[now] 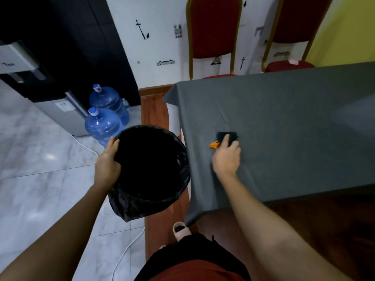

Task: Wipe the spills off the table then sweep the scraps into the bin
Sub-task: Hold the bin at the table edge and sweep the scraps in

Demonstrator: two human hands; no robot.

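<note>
Grey cloth covers the tabletop (284,122), with pale marble floor and two blue water jugs (105,114) to the left. The right hand (226,157) presses a dark wiping cloth (228,136) flat under extended fingers (225,139), pinning rather than gripping it. Orange scraps (214,144) lie just left of those fingers, touching the cloth's edge, near the tabletop's left side. The scraps look light and loose, likely to scatter, so pushing them with the soft cloth suits better than pinching. The left hand (107,162) has its fingers curled over the rim of the black-lined bin (150,171), held beside the tabletop edge, below the scraps.
</note>
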